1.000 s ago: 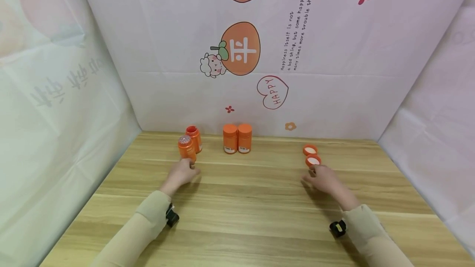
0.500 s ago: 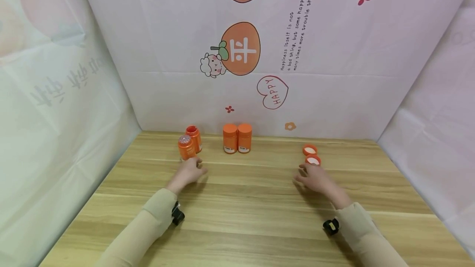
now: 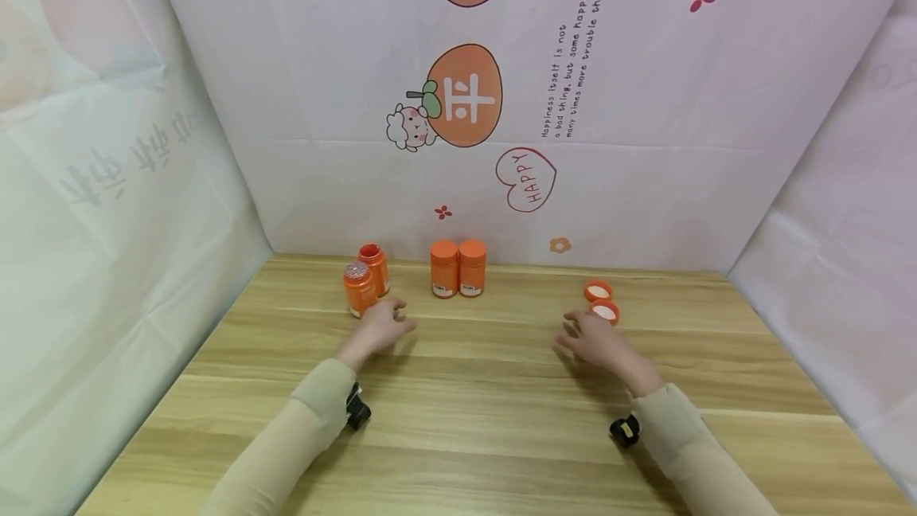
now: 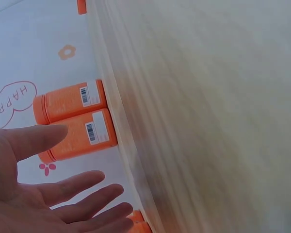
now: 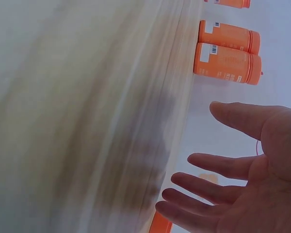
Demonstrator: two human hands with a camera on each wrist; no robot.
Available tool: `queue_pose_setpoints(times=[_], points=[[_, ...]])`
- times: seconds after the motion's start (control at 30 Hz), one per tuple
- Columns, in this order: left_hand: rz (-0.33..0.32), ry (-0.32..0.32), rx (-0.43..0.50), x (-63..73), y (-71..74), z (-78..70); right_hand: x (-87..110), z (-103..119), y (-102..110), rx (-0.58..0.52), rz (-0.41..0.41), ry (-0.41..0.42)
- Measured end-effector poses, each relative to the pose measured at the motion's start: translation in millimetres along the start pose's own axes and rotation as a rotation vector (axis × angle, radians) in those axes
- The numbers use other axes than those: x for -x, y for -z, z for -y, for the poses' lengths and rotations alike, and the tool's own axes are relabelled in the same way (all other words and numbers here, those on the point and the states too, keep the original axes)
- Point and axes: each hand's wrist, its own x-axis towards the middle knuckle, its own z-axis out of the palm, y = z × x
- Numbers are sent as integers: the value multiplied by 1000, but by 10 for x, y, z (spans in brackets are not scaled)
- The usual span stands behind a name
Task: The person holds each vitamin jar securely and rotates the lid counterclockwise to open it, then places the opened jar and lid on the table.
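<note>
Two capped orange bottles (image 3: pixel 458 271) stand side by side at the back middle of the table. On the left, two uncapped orange bottles stand close together, the nearer one (image 3: pixel 360 291) in front of the farther one (image 3: pixel 376 267). Two orange caps lie at the right with their white insides up, one (image 3: pixel 598 291) behind the other (image 3: pixel 605 310). My left hand (image 3: pixel 380 326), empty with fingers spread, is just right of the nearer uncapped bottle. My right hand (image 3: pixel 596 341) is empty too, its fingers apart, in front and left of the nearer cap.
A wooden table (image 3: pixel 487 420) carries everything. Behind it rises a white printed cloth (image 3: pixel 322 102), with more cloth hanging at the left (image 3: pixel 129 221) and right (image 3: pixel 845 261). Dark wrist cameras sit at the left cuff (image 3: pixel 357 408) and right cuff (image 3: pixel 626 431).
My left hand has moved right, away from the uncapped bottles. My right hand has shifted left, away from the caps. Bottles and caps stay where they were.
</note>
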Motion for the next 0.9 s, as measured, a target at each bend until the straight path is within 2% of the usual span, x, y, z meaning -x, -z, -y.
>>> queue_pose_setpoints(times=[0.37,0.7,0.9], points=[[4,-8,42,-103,-108,-94,-115,59,-55,-18,13,-15],[29,27,55,-215,-151,-158,-182,109,-87,-15,7,-6],[19,43,57,-286,-176,-176,-219,141,-107,-29,19,-6]])
